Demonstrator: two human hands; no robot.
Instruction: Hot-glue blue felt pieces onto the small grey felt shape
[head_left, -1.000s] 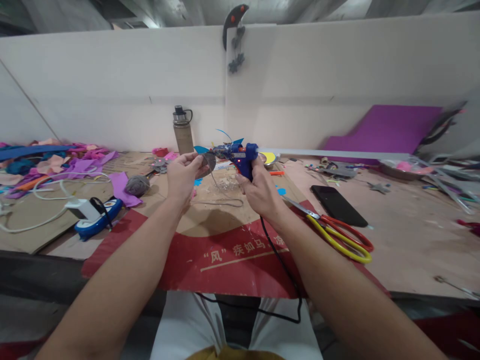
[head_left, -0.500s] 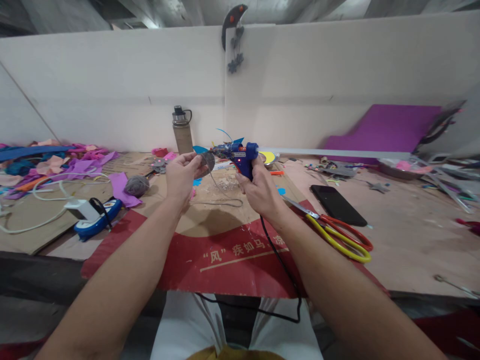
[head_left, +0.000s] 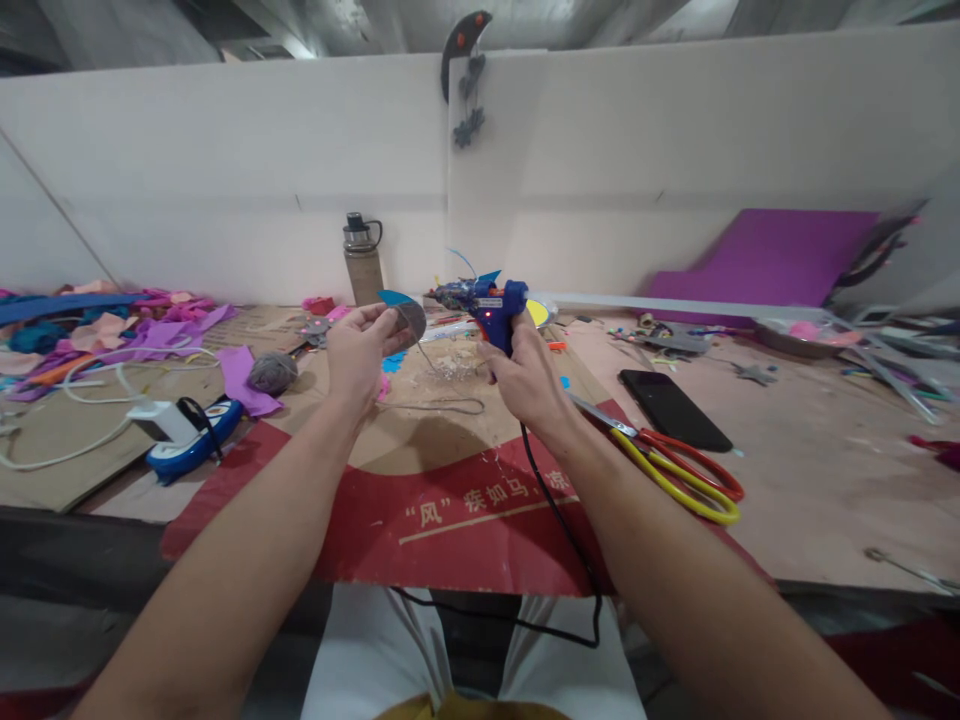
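Between the thumb and fingers of my left hand (head_left: 358,350) is a grey rounded piece (head_left: 409,322), with a blue pointed piece (head_left: 396,298) along its upper edge. A thin grey strand of yarn (head_left: 442,403) hangs from it and loops on the cardboard. My right hand (head_left: 525,375) is wrapped round the handle of a blue hot glue gun (head_left: 495,312), its small red light showing. The nozzle points left, a short gap away from the grey piece. A black cord (head_left: 551,490) runs down from the gun.
Scissors (head_left: 675,465) with red and yellow handles lie at right beside a black phone (head_left: 673,410). On the left are a power strip (head_left: 195,440), a grey yarn ball (head_left: 273,371) and coloured felt scraps (head_left: 142,335). A bottle (head_left: 363,262) stands behind.
My right hand has drawn the glue gun slightly right, so its nozzle is now apart from the grey piece. The left hand has barely moved, and the blue piece shows more.
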